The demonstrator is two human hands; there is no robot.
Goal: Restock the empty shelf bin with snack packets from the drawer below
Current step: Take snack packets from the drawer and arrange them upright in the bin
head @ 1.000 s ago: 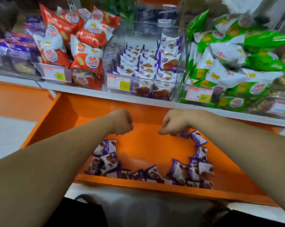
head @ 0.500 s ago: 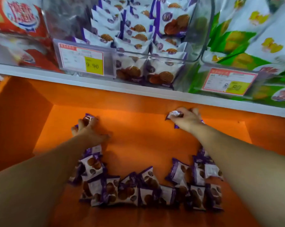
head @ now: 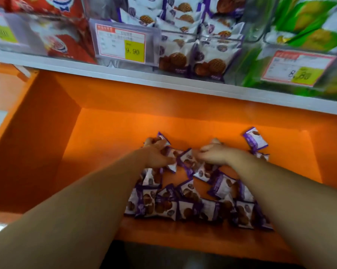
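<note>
- Bright, warm light; the orange drawer floor glows brightest near its back, its left wall shadowed.
- Upper frame is motion-blurred; edges bend outward.

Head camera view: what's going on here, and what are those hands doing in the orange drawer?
A person reaches both arms into the open orange drawer below the shelf, where purple-and-white snack packets lie in a heap. The left hand has its fingers curled round a couple of them. The right hand lies on packets right beside it, but its grip is unclear. One lone packet lies apart at the back right. The clear bin above holds matching packets.
</note>
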